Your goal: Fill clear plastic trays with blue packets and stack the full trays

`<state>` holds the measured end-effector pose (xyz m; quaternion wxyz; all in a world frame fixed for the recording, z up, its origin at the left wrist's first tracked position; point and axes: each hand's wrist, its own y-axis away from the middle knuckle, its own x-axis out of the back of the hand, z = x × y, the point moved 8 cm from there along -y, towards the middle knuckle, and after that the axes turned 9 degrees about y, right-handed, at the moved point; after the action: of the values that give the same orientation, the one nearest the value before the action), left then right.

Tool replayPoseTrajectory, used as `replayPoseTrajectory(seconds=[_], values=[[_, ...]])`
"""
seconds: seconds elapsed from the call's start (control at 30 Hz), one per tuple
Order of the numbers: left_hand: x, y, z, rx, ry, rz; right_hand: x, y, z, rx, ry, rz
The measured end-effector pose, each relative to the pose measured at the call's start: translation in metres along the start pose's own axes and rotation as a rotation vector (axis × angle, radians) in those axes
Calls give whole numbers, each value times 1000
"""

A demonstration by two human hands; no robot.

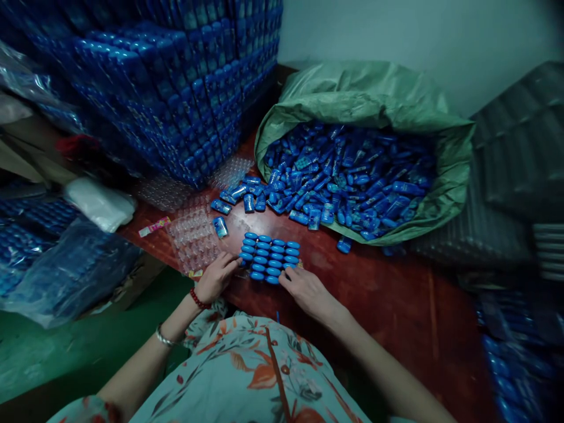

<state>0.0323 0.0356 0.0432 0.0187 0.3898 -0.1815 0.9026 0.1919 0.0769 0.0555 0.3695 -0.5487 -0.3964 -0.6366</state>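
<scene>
On the red-brown table, small blue oval-ended plastic containers (261, 260) stand upright side by side in a tight block of several rows. A faint clear edge shows by the block's lower left. My left hand (217, 276) is at the block's left side, its fingers bent together with the tips on the outermost containers. At the near right corner, the thumb and fingers of my right hand (306, 289) close on a blue container. Clear moulded plastic trays (191, 232) lie to the left of the block. One loose blue container (220, 227) lies just beyond my left hand.
A large green woven sack (452, 194) lies open at the back right, spilling many loose blue containers (352, 176) onto the table (396, 294). Tall stacks of packed blue containers (176, 100) rise at the back left. Dark grey stacks (520, 153) stand at the right.
</scene>
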Motion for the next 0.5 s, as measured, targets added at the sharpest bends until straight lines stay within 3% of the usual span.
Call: replayPoseTrajectory(seconds=[0.13,0.23,0.4,0.5], values=[[-9,-4,14,-149,-102,-169,1,0,7,-59,4,52],[-12,-5,18,-202,-148,-197,1,7,11,-83,-27,138],[6,-3,2,-195,-179,-30,8,20,31,-126,-157,351],[30,-12,-34,41,-218,147,14,2,62,-238,-324,438]])
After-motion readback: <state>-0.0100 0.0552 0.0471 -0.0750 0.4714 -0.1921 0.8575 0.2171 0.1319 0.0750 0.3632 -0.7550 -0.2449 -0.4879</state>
